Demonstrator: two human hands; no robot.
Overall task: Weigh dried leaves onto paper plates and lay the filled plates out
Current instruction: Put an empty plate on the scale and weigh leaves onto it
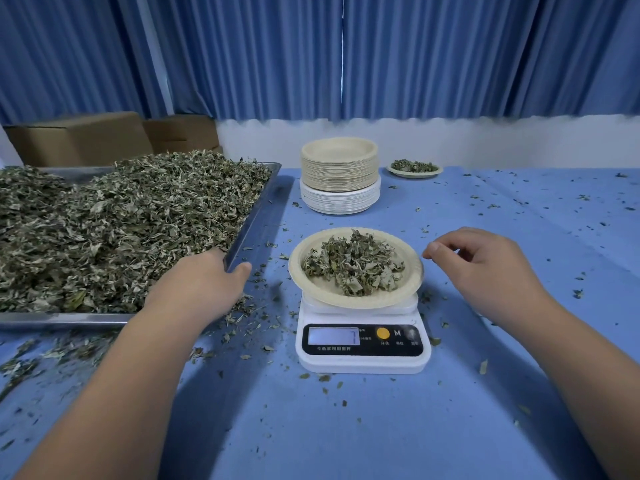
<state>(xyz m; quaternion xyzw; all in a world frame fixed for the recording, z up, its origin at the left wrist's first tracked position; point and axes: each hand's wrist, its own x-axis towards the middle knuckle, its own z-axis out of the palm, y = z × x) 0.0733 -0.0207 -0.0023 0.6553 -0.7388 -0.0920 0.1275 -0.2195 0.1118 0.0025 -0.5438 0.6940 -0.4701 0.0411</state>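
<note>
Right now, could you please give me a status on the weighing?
Left hand at tray corner, grip unclear. Right hand empty beside filled plate on scale. Nothing in the way.

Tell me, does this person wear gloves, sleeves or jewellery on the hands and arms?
No gloves: the left hand and right hand are bare, with no ring, watch or bracelet showing. Both forearms are bare too; no sleeve comes into view.

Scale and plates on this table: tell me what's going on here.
A person is portioning dried leaves. One paper plate of leaves sits on the digital scale. The left grip rests at the rim of the steel tray heaped with leaves; the right grip hovers beside the plate, holding nothing. One filled plate lies beyond, by the stack of empty plates.
</note>
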